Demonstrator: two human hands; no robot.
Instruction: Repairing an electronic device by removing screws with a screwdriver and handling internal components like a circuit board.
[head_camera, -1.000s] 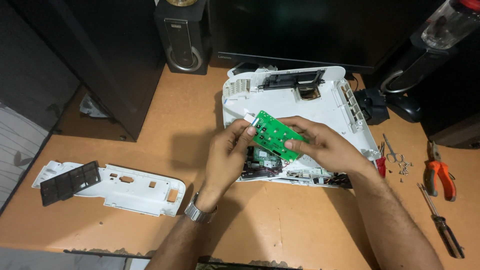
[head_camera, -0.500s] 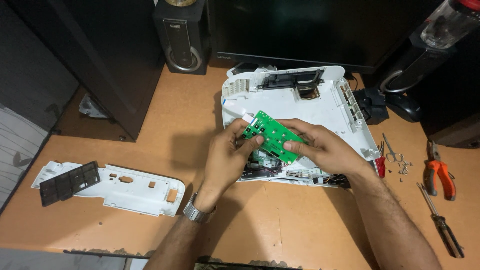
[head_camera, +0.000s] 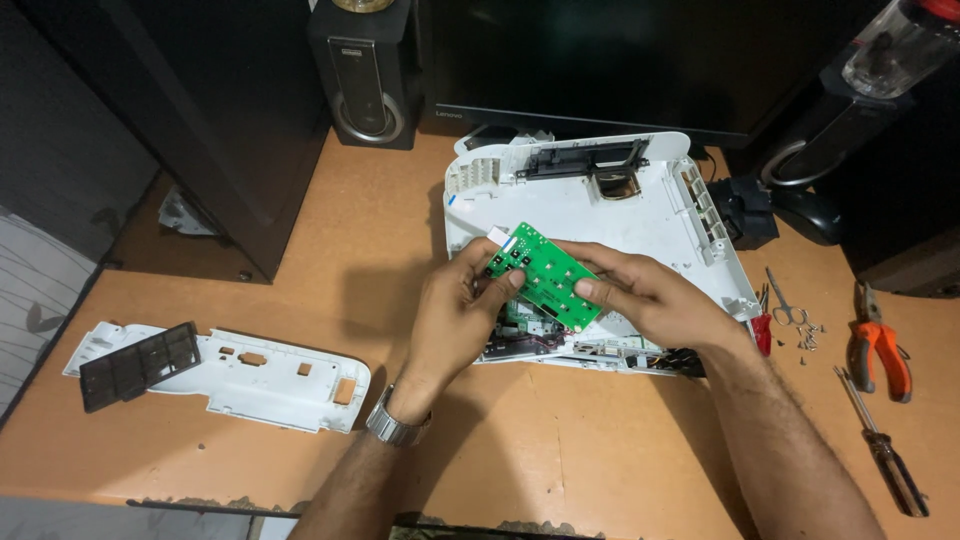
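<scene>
Currently we hold a small green circuit board between both hands, lifted just above the opened white device housing that lies on the wooden desk. Our left hand grips the board's left end, fingers curled shut on its edge with the thumb on top. Our right hand takes the right end, fingers closed on it, thumb pressed near the board's lower corner. The board sits tilted, its long side running from upper left to lower right. A metal wristwatch is on the left wrist.

Left on the desk, well apart: a detached white cover panel with a dark vent grille resting on its left end. Right of the housing: small scissors, a few loose screws, orange-handled pliers, and a screwdriver nearest the desk's right edge. Behind the housing stand a dark monitor and a black speaker.
</scene>
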